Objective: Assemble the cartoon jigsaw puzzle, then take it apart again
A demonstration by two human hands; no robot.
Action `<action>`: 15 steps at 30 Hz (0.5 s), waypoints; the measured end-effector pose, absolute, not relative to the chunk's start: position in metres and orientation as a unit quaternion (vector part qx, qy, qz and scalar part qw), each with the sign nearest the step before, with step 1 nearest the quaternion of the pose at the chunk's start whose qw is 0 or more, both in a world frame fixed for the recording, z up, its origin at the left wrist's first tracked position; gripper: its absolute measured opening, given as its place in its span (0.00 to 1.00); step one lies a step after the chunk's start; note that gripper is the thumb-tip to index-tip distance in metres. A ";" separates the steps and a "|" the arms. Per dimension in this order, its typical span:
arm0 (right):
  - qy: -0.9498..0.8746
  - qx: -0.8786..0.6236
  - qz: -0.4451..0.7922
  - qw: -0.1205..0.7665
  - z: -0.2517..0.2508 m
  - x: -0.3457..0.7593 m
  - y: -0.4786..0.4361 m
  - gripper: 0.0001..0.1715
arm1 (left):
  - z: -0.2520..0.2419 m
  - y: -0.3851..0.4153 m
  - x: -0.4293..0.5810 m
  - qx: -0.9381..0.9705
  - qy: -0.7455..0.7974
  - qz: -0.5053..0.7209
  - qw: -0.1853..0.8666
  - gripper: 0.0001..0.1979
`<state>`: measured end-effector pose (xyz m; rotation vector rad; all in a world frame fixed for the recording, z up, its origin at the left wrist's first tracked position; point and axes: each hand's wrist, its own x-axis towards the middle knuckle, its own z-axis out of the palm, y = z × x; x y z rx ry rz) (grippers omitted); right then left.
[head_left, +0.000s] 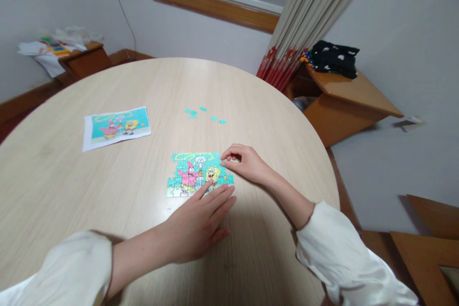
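A partly assembled jigsaw puzzle (188, 178) with pink, yellow and teal cartoon figures lies flat on the round table (143, 229). My left hand (201, 217) is stretched out, its fingertips resting over the puzzle's lower right part and covering some of it. At the upper right edge, my right hand (245, 162) pinches thumb and fingers together on what looks like a small teal puzzle piece, mostly hidden by the fingertips. The puzzle's left side has a jagged, stepped outline. Beyond it lie several loose teal puzzle pieces (214, 118).
A printed reference picture (120, 127) of the same scene lies at the left of the table. Against the wall are a wooden cabinet (344, 100) with a black patterned cloth (335, 59) on top, a curtain (304, 14) and a small stand (84, 60) with papers and bags.
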<state>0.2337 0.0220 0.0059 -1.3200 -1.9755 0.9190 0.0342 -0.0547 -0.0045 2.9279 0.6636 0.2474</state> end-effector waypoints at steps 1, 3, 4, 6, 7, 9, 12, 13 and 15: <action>-0.740 -0.496 0.347 0.295 0.006 0.234 0.022 0.04 | -0.004 -0.055 0.034 0.970 0.221 0.082 0.065 0.26; -0.733 -0.498 0.354 0.300 0.006 0.235 0.023 0.07 | -0.004 -0.055 0.034 0.970 0.219 0.082 0.065 0.26; -0.729 -0.501 0.357 0.301 0.006 0.236 0.024 0.09 | -0.004 -0.055 0.034 0.970 0.218 0.082 0.064 0.26; -0.723 -0.508 0.361 0.300 0.005 0.239 0.025 0.09 | -0.003 -0.055 0.034 0.971 0.215 0.083 0.061 0.26; -0.721 -0.509 0.361 0.300 0.005 0.240 0.026 0.09 | -0.003 -0.055 0.034 0.971 0.216 0.083 0.059 0.26; -0.722 -0.507 0.363 0.300 0.005 0.241 0.027 0.08 | -0.003 -0.055 0.034 0.971 0.215 0.086 0.055 0.26; -0.726 -0.501 0.367 0.294 0.005 0.241 0.026 0.08 | -0.003 -0.055 0.034 0.971 0.216 0.089 0.053 0.26; -0.727 -0.501 0.366 0.293 0.005 0.241 0.026 0.07 | -0.004 -0.055 0.034 0.971 0.217 0.090 0.053 0.26; -0.730 -0.501 0.363 0.292 0.005 0.240 0.025 0.07 | -0.004 -0.055 0.034 0.970 0.219 0.089 0.053 0.26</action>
